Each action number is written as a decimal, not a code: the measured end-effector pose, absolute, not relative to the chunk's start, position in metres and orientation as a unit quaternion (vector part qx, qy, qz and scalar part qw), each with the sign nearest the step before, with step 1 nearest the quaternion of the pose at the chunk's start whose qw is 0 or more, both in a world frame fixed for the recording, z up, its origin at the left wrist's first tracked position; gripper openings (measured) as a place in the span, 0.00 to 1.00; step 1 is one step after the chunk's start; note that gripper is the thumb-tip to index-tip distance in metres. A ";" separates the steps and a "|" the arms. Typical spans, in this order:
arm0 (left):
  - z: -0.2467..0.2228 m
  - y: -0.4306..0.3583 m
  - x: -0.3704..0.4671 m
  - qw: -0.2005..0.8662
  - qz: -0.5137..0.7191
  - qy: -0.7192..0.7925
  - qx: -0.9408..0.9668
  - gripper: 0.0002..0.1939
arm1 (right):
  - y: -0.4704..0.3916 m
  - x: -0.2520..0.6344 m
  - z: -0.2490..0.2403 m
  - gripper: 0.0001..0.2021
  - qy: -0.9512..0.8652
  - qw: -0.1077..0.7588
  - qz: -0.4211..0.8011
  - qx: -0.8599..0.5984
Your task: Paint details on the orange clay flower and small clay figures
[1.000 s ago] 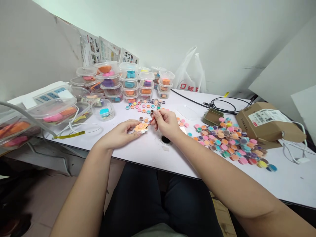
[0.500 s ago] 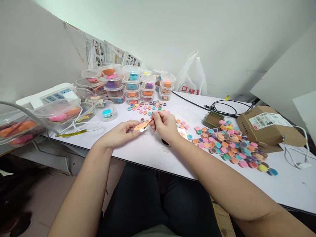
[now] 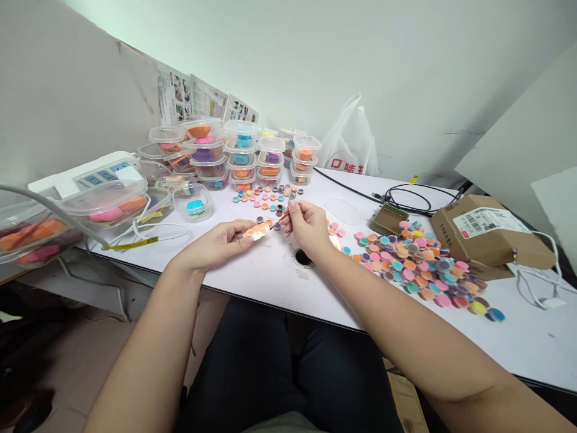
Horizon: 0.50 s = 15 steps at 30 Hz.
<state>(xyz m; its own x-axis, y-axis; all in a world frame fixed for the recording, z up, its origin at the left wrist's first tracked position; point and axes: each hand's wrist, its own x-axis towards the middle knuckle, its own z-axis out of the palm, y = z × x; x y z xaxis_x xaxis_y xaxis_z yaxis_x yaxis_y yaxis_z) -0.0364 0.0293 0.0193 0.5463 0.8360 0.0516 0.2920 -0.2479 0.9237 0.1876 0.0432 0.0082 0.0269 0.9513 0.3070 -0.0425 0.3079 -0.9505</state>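
My left hand (image 3: 225, 245) pinches a small white piece painted orange (image 3: 256, 231) between thumb and fingers, above the table's front part. What shape the piece has, I cannot make out. A thin red-handled paintbrush (image 3: 280, 220) is gripped by my right hand (image 3: 308, 228), its dark tip close to the piece's right edge; whether they touch is unclear. Just behind my hands lie several small paint pots (image 3: 265, 195) in joined strips. A flat white sheet with colour on it (image 3: 334, 242) is partly hidden behind my right wrist.
Stacked clear tubs of coloured clay (image 3: 241, 157) stand at the back left, near a white power strip (image 3: 90, 174). A large heap of paint pots (image 3: 415, 258) spreads on the right, before a cardboard box (image 3: 487, 231). A round cable hole (image 3: 303, 258) is near the front.
My right hand has moved slightly right with the paintbrush, drawing its tip toward the piece's edge. More of the cable hole shows. My left hand holds nearly still.
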 end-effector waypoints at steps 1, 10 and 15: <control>0.019 0.029 -0.036 0.480 0.288 0.386 0.734 0.27 | 0.044 0.189 0.009 0.27 -0.547 0.595 0.422 -0.410; 0.008 0.017 -0.020 0.250 0.273 0.511 0.776 0.28 | 0.056 0.199 0.002 0.24 -0.602 0.577 0.365 -0.415; 0.007 0.015 -0.019 0.201 0.216 0.537 0.790 0.31 | 0.062 0.203 0.000 0.18 -0.680 0.495 0.271 -0.468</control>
